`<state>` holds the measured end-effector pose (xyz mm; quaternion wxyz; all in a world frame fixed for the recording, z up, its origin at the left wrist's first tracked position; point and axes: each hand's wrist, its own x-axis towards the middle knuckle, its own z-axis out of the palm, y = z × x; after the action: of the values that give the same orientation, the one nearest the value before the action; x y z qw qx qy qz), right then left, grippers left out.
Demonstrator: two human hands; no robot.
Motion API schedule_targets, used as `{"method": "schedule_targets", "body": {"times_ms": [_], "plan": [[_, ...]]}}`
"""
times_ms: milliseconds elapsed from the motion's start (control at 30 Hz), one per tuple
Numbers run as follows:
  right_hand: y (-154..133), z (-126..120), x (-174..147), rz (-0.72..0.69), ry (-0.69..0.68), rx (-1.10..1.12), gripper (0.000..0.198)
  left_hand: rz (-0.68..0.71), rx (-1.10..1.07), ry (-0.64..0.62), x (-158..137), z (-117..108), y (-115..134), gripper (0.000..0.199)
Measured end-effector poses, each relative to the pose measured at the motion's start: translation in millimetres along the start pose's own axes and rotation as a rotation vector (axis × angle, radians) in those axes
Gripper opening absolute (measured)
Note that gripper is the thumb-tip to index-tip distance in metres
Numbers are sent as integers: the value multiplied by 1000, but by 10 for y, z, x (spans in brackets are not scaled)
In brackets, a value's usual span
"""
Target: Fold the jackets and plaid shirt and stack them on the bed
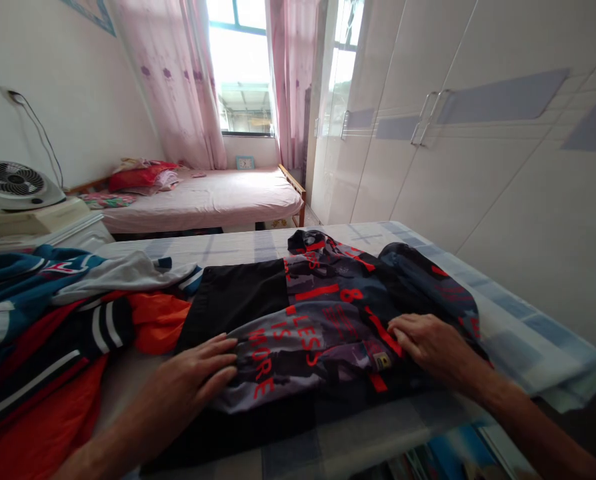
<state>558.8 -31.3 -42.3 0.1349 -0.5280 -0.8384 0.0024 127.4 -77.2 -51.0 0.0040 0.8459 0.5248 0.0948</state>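
"LESS IS MORE" Spread Out Beneath Two Hands

A long-sleeved top (348,327) in black, grey and purple lies on a blue-and-white checked cover (518,333). Red lettering (311,350) spells "LESS IS MORE" across its grey part; a red ampersand (351,295) stands higher up. The yellow badge (382,361) and finer red print are too small to read.

The left hand (203,370) rests open on the top, fingers extended; the right hand (421,337) touches it with bent fingers, and whether these pinch the fabric I cannot tell.

Beside it, to the left, lie teal, navy and orange clothes (161,320). Beyond are a fan (15,183), a pink-sheeted bed (213,193) with a small clock (245,162), pink curtains (173,73) flanking a window (241,67), and, to the right, a glossy white wardrobe (428,180).
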Motion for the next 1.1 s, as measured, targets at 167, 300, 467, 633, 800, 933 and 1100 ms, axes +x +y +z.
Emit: {"method": "schedule_targets", "body": {"times_ms": [167, 300, 467, 633, 800, 933, 1100], "plan": [[328, -196, 924, 133, 116, 83, 34, -164, -22, 98, 713, -259, -535, 49], [538, -39, 1754, 270, 14, -17, 43, -249, 39, -54, 1335, -187, -962, 55], [740, 302, 2321, 422, -69, -61, 52, -331, -4, -154, 1642, -105, -1283, 57], [857, 482, 2489, 465, -141, -33, 36, -416, -72, -146, 1660, -119, -1442, 31], [905, 486, 2541, 437, -94, 34, 24, -478, -163, -104, 1636, -114, -1481, 31], [848, 275, 2532, 407, 2, 142, 25, -466, -270, -84, 1614, -270, -1414, 33], [756, -225, 2051, 327, 180, 437, 33, -362, -263, 166, 1230, -549, -1127, 26]]}}
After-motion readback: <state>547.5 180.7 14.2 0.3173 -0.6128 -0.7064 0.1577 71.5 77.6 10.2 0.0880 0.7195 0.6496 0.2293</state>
